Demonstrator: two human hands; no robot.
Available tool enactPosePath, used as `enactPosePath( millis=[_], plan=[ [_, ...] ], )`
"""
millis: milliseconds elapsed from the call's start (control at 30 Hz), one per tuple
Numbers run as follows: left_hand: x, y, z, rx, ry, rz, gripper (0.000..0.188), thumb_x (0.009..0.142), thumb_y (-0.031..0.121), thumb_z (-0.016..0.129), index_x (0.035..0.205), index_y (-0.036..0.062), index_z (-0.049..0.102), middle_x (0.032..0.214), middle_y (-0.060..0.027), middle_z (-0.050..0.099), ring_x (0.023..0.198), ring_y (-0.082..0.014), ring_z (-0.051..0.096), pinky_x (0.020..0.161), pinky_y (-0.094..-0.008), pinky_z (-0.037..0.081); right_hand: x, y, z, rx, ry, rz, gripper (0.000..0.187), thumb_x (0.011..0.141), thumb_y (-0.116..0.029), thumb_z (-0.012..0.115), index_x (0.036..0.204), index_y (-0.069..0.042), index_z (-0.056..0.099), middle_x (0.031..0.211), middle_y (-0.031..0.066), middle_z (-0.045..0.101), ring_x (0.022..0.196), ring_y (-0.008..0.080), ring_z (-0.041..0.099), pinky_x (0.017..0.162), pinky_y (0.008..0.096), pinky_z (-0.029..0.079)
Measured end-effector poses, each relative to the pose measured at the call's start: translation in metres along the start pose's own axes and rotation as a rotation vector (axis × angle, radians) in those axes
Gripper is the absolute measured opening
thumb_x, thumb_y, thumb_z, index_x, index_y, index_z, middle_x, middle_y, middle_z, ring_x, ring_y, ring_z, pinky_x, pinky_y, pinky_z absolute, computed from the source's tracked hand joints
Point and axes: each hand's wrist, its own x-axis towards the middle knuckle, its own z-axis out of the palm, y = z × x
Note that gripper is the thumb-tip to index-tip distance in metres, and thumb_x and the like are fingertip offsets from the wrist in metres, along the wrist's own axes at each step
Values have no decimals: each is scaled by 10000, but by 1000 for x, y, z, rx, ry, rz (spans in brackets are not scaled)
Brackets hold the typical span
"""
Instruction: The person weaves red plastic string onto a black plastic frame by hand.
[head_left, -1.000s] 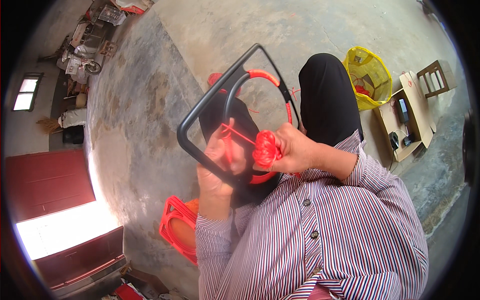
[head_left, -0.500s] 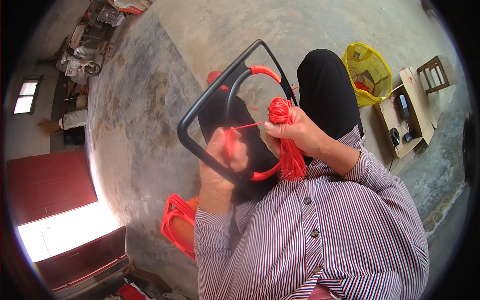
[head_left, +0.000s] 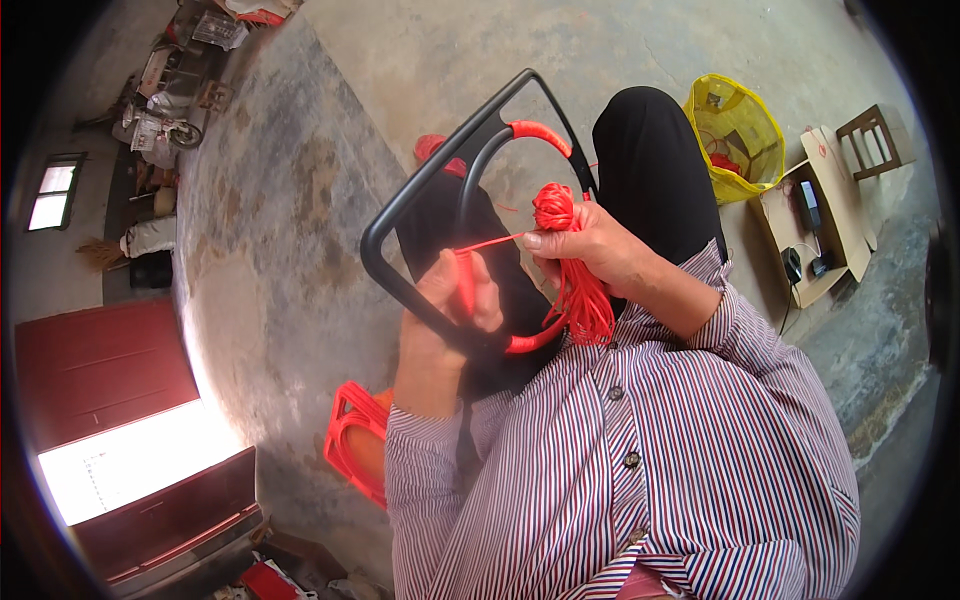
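Note:
A black frame (head_left: 412, 188) with a curved ring inside it leans over my lap. Red cord is wound around parts of the ring, including its upper stretch (head_left: 540, 133). My left hand (head_left: 440, 325) is closed around the ring's red-wound side, beside the frame's lower bar. In my right hand (head_left: 595, 245) is a bundle of red cord (head_left: 588, 305), its knotted top standing above the thumb and loose loops hanging below. One strand runs taut between both hands. My left fingers partly hide the winding.
A yellow bag (head_left: 738, 188) with red material inside stands beyond my right knee. Next to it are an opened cardboard box (head_left: 845, 215) holding black devices and a small wooden stool (head_left: 875, 140). A red plastic seat (head_left: 345, 470) is at my left.
The frame has shifted slightly up and to the right. The cord bundle's hanging loops have swung right, and the strand between my hands stays taut.

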Motion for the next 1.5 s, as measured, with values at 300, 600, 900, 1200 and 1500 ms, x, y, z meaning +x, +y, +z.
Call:
enactPosePath(
  millis=[300, 600, 900, 1200, 1500],
  plan=[
    [2, 2, 5, -103, -117, -30, 400, 983, 378, 470, 911, -5, 563, 606, -59, 480, 495, -123, 369, 446, -257, 280, -2, 23, -16, 67, -169, 107, 262, 904, -253, 650, 738, -70, 561, 610, 36, 560, 489, 115, 537, 483, 250, 430],
    [-2, 8, 1, -189, -197, -61, 426, 963, 364, 453, 913, -34, 596, 584, -82, 488, 472, -128, 374, 449, -262, 277, 5, 23, -11, 122, -65, 333, 378, 959, -238, 551, 631, -53, 517, 531, 59, 508, 429, 135, 493, 478, 252, 434],
    [-7, -7, 34, -13, 19, 222, 415, 950, 210, 554, 1279, -41, 518, 1095, -184, 646, 656, -170, 551, 554, -298, 410, 44, 10, 6, 81, -77, 125, 224, 908, -254, 618, 961, -44, 563, 753, 65, 607, 599, 119, 556, 577, 246, 464],
    [-15, -15, 43, -186, -145, -22, 791, 907, 666, 317, 1166, -46, 541, 843, -261, 595, 496, -272, 530, 452, -318, 424, 45, -22, 14, 192, -478, -220, 610, 678, -158, 834, 1199, 12, 567, 1052, 53, 643, 960, 152, 611, 856, 304, 507],
    [-7, -16, 53, -152, -151, -55, 632, 945, 591, 333, 1071, 2, 527, 719, -214, 599, 412, -266, 500, 365, -321, 398, 35, -19, 12, 283, -480, -164, 504, 701, -230, 836, 1064, 23, 596, 992, 110, 662, 907, 172, 653, 814, 293, 557]
  ],
)
